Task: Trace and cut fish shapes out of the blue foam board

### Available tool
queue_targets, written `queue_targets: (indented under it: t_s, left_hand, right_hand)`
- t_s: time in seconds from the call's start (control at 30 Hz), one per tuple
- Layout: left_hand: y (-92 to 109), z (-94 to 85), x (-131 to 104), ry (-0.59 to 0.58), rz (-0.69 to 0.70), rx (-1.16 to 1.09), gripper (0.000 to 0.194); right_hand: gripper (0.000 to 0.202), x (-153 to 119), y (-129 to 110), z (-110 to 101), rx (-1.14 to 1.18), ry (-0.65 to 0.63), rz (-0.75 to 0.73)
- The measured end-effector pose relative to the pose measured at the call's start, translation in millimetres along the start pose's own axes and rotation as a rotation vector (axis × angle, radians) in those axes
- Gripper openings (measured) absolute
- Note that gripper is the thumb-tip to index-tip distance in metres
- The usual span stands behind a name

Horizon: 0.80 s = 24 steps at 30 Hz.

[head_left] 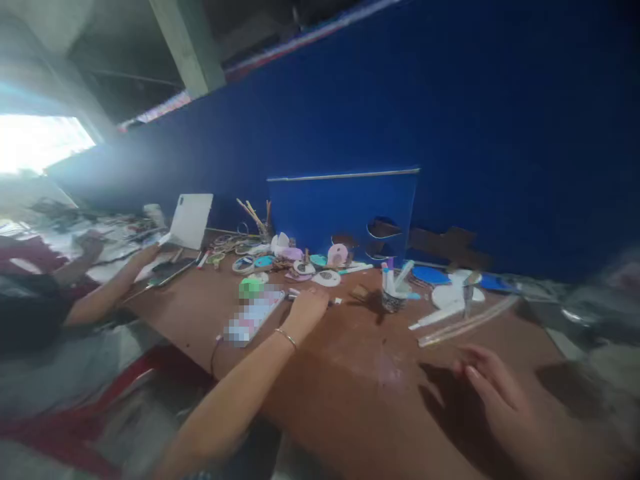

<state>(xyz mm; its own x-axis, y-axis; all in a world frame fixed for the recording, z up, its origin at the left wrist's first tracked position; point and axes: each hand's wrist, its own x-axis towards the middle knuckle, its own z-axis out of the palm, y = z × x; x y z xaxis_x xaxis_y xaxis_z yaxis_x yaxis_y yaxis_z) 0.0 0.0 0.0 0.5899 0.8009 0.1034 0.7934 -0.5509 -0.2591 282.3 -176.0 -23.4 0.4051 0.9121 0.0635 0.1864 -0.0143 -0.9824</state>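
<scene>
My left hand, with a thin bracelet at the wrist, reaches down to the brown tabletop. Its fingers look bent over a small dark item that shows at the hand's edges; its kind is hidden. A phone-like slab, partly pixelated, lies just left of that hand. Beyond it are a green disc and a white oval piece. My right hand hovers blurred over the table at the right, its fingers loosely curled and apart, with nothing seen in them. Nearest to it lies a clear ruler-like strip.
A patterned cup of pens stands mid-table. White round pieces lie right of it. A blue panel leans at the back. At left, another person's arm reaches toward a white tablet; a red chair stands below.
</scene>
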Motion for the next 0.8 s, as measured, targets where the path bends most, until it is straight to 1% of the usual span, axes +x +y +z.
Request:
queue_targets:
  t_s: [0.07,0.13,0.17,0.23,0.3,0.37,0.4,0.43,0.47,0.5,0.57,0.63,0.7,0.73,0.8]
  left_hand:
    - [9,-4.3,-1,-0.007,0.012,0.041,0.018]
    - [18,-15.3,0,0.019,0.006,-0.023,0.019]
    - [22,-24.4,2,0.043,0.000,-0.095,0.021]
    - [28,-49.2,8,0.128,-0.059,-0.355,0.019]
    - [35,-78.0,16,0.258,-0.062,-0.685,0.016]
    - [44,-104.4,25,0.395,-0.003,-1.090,0.010]
    - [49,-114.8,30,0.438,0.037,-1.302,0.010]
    - [55,-122.9,36,0.476,0.079,-1.462,0.009]
    - [61,-128.3,42,0.505,0.113,-1.569,0.009]
    - [67,-131.0,49,0.516,0.136,-1.621,0.008]
    - [78,-128.9,62,0.530,0.116,-1.609,0.007]
    - [86,-118.5,75,0.567,0.026,-1.505,0.007]
    - [93,-103.5,85,0.594,-0.044,-1.347,0.011]
    - [97,-95.7,88,0.575,-0.054,-1.261,0.015]
    - [104,-81.9,90,0.490,-0.055,-1.088,0.025]
  right_hand:
    - [0.032,2,11,0,0.020,0.011,-0.007]
    - [0.032,5,22,0,0.044,0.008,-0.023]
    - [0.032,6,27,0,0.062,-0.003,-0.036]
    - [0.031,8,35,-2,0.089,-0.024,-0.066]
    - [0.030,10,40,-3,0.089,-0.030,-0.091]
    - [0.031,11,43,-3,0.074,-0.029,-0.091]
    - [0.031,12,44,-4,0.065,-0.031,-0.083]
    - [0.032,12,44,-3,0.059,-0.032,-0.075]
    - [0.033,12,44,-3,0.055,-0.031,-0.068]
    - [0.033,12,44,-3,0.049,-0.032,-0.062]
    - [0.034,12,44,-4,0.048,-0.034,-0.066]
    - [0.034,12,45,-4,0.062,-0.031,-0.076]
    - [0.034,11,46,-4,0.075,-0.029,-0.081]
    - [0.034,12,47,-4,0.075,-0.029,-0.080]
    - [0.033,11,47,-3,0.065,-0.037,-0.074]
